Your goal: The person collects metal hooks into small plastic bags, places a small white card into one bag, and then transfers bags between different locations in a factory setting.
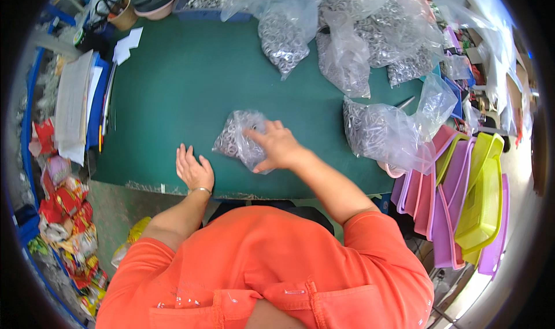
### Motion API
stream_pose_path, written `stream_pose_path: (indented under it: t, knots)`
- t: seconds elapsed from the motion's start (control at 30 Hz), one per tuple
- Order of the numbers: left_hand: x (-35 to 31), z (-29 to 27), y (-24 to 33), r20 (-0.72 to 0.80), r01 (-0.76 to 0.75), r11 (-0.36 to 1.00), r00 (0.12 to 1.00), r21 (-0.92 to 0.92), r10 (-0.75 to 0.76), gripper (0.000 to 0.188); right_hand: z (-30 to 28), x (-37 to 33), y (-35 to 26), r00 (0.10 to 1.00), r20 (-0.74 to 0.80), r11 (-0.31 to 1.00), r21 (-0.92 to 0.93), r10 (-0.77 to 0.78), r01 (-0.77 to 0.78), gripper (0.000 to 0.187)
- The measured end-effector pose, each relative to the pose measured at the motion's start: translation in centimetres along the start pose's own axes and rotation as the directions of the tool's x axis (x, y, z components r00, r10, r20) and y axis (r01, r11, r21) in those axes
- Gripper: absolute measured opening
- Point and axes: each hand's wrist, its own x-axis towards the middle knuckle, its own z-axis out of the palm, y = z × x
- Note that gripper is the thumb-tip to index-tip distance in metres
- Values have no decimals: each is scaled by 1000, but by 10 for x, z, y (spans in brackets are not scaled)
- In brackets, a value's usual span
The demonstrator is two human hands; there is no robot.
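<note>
A small clear plastic bag of metal rings (230,143) lies on the green tabletop, just ahead of me. My right hand (280,148) rests over the bag's right side with fingers and thumb spread; its fingertips touch the plastic, and part of the bag is hidden beneath it. Near the table's front edge, my left hand (194,168) lies flat with its fingers stretched out. It holds nothing and is apart from the bag.
Several clear bags of metal parts (283,43) stand at the back, and another bag (376,129) sits at the right. Stacked plastic baskets (483,190) are beside the table's right edge. Papers (74,106) line the left edge; scissors (110,4) stand at the back left.
</note>
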Motion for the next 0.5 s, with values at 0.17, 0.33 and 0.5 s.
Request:
stream_pose_path:
  t: [0.17,0.33,0.5]
  knots:
    - [1,-6,3,35,-3,1000,999,15,3,39,50,17,12,863,-505,986,151,17,68,12]
    - [1,-5,2,26,-5,1000,1000,10,4,38,-16,-13,14,831,-204,278,958,518,62,13]
    - [-2,-3,1,36,-10,1000,999,20,10,39,-66,-25,1,726,-297,6,927,621,374,15]
